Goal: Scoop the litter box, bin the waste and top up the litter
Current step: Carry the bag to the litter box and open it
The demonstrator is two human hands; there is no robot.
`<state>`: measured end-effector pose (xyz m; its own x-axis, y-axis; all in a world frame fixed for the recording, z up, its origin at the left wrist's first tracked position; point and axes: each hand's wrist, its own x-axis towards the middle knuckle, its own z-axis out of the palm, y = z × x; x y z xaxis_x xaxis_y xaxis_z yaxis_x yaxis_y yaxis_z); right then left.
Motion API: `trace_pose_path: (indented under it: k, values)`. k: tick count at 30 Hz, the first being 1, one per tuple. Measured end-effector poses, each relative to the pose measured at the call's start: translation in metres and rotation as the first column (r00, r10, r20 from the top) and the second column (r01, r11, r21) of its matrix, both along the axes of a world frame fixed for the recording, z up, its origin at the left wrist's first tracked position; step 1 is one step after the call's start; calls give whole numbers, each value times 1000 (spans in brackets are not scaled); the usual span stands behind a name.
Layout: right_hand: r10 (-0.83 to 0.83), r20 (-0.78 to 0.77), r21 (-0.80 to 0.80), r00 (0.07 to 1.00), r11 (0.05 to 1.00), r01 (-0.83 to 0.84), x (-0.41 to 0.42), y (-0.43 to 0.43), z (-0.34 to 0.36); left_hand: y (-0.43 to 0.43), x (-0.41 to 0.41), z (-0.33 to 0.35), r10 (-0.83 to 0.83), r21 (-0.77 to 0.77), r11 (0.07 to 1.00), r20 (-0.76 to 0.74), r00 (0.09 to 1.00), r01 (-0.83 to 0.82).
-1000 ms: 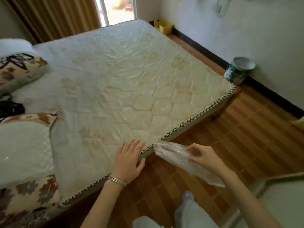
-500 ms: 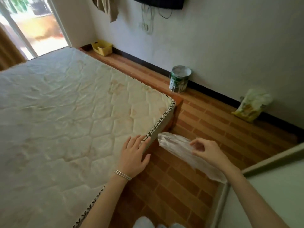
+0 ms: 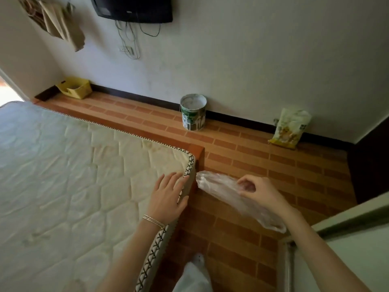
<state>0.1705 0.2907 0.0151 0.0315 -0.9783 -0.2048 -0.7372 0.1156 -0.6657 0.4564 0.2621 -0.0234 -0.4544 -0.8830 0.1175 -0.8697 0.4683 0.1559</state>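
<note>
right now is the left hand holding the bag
No, the right hand pinches the bag, while the left hand rests flat on the mattress.

A home bedroom: a bare quilted mattress (image 3: 73, 175) on tiled floor, a wall-mounted television (image 3: 134, 8) above.

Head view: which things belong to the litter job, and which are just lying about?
Job: clear plastic bag pinched in right hand; printed sack by the wall, likely litter.
Lying about: mattress under left hand, tin, yellow basket (use unclear), wall TV.
</note>
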Motion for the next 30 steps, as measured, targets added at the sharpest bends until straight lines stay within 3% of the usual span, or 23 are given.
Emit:
trace_pose_path:
  k: [6, 15, 23, 30]
  values:
    - [-108, 23, -77, 994, 991, 110, -23, -86, 17, -122, -28, 22, -126, -75, 989, -13, 992, 125]
    - [-148, -11, -9, 989, 989, 148, -96, -165, -6, -214, -107, 6, -261, -64, 964, -24, 965, 259]
    - [-102, -24, -17, 994, 995, 102, -200, -269, -3, -300, -213, 4, -197, -68, 978, 11, 980, 197]
    - [1, 2, -51, 1000, 999, -1, -270, -356, 9, -358, -291, 15, -140, -96, 987, -72, 988, 132]
